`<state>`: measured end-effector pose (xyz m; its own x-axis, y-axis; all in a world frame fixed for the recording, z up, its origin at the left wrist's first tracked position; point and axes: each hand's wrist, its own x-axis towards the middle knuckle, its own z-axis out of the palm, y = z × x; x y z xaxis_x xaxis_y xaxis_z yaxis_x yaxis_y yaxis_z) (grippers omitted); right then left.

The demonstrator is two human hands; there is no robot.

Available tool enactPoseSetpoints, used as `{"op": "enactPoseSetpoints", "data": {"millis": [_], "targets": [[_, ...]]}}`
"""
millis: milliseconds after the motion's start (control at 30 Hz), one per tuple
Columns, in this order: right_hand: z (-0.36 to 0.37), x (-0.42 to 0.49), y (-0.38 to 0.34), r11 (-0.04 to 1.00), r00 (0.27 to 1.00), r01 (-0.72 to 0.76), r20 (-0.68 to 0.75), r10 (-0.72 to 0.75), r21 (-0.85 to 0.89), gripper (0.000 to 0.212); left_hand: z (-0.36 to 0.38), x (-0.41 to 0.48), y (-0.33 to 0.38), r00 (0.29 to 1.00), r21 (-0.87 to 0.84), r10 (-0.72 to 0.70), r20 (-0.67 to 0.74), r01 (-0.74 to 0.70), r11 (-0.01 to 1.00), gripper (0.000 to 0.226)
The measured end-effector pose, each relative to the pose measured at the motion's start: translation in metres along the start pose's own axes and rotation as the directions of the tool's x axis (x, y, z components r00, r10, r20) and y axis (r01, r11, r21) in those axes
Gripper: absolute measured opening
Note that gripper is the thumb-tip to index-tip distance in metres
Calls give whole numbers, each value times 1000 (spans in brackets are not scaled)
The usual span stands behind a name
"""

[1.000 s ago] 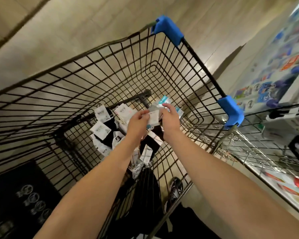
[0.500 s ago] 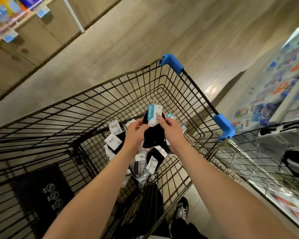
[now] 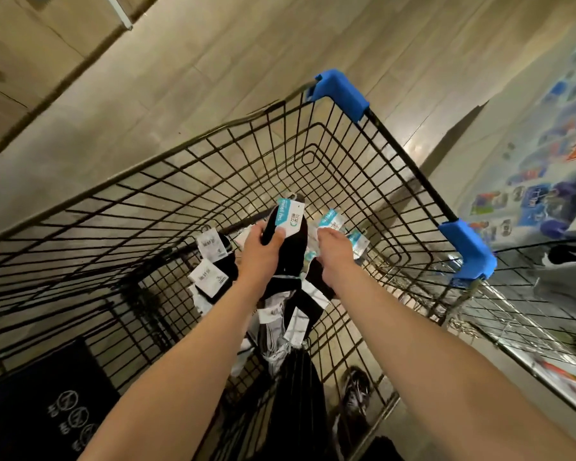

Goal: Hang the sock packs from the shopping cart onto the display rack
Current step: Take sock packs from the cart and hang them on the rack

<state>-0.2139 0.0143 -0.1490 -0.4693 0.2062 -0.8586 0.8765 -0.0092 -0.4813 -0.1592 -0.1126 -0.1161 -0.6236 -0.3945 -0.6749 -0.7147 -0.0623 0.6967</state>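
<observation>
A black wire shopping cart [image 3: 406,168] with blue corner guards fills the view. Inside it, my left hand [image 3: 258,251] grips a black sock pack [image 3: 291,251] with a teal-and-white label, held upright above the pile. My right hand [image 3: 331,249] reaches down beside it onto other teal-labelled sock packs [image 3: 330,221] and hides part of them; what its fingers hold is hidden. More black sock packs with white tags [image 3: 210,261] lie in a heap on the cart floor. The display rack's hooks are out of sight.
A second wire basket [image 3: 529,311] with dark and grey goods stands at the right, under a blurred shelf of blue and red packages [image 3: 546,181]. Wood-look flooring runs beyond the cart. A dark plate with white symbols [image 3: 67,414] sits at lower left.
The black teal-labelled pack has been lifted out of the pile. My right hand has let go of it and dropped onto the packs beside it; my left hand alone holds it.
</observation>
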Motion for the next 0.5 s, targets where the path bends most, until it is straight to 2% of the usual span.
{"op": "enactPoseSetpoints", "data": {"millis": [167,233,300,400,500], "targets": [[15,65,18,989,988,-115,-111,104,-96,63,23,46,-27,999,42,-2,34,0,999,6],[18,107,37,980,980,-122,-174,94,-155,83,31,60,-38,999,60,-10,40,7,998,15],[24,114,40,973,970,-128,-231,82,-193,81,38,69,-46,999,76,-19,40,16,997,23],[27,90,23,945,945,-146,-322,46,-292,73,43,74,-50,999,91,-5,34,2,996,9],[24,95,27,928,940,-155,-339,34,-339,68,46,77,-52,1000,91,-24,16,22,996,10]]}}
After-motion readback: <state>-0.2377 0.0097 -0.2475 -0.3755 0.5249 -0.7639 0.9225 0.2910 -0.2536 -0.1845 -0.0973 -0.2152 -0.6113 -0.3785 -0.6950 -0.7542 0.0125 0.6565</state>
